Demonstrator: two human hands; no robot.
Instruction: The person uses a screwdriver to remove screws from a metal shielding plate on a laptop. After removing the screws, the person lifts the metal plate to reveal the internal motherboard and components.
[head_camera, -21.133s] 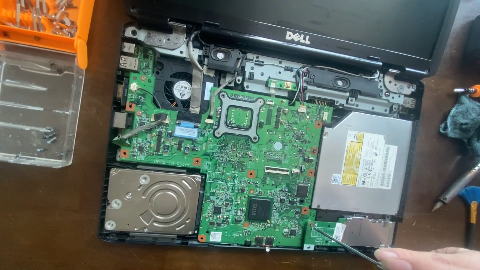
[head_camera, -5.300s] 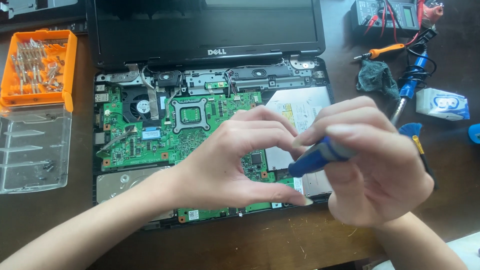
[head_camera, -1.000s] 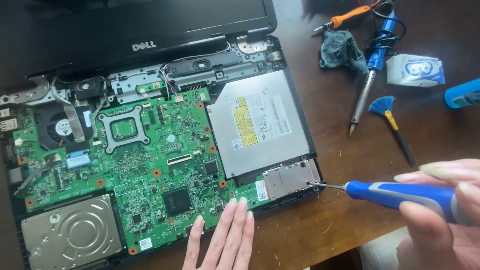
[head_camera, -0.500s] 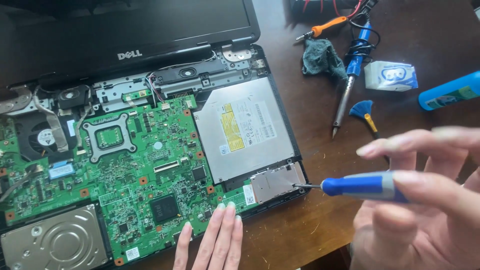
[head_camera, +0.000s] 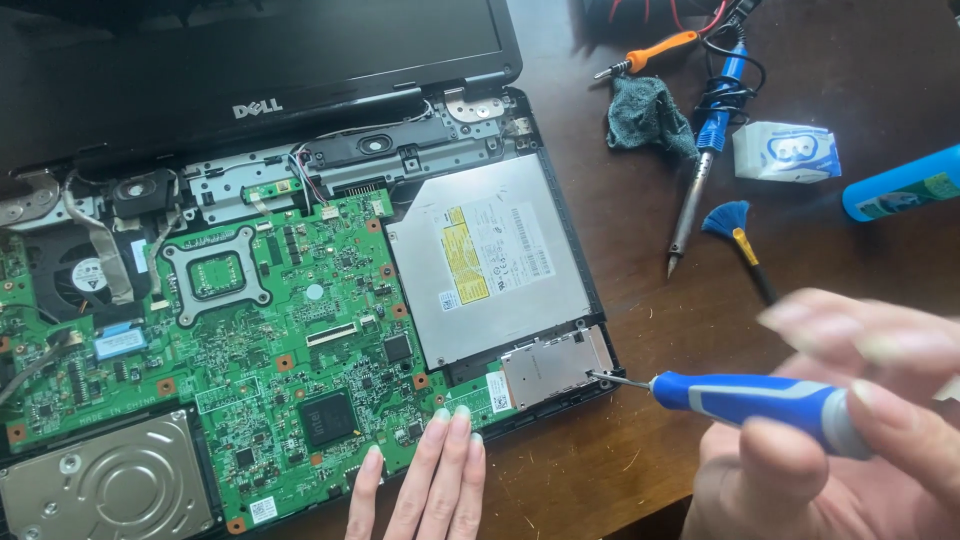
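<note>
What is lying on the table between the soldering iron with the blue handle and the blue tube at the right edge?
In the head view, a white box and a small blue fan brush lie between the soldering iron and the blue tube.

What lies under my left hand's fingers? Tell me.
The left hand rests its fingers on the front edge of the green circuit board, beside the small metal card slot. The parts of the board directly beneath the fingers are covered.

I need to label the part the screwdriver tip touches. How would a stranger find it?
Start at the opened laptop and its large silver optical drive. Just below, at the front right corner, sits a small metal card slot: unlike the green board, it is plain brushed silver.
</note>
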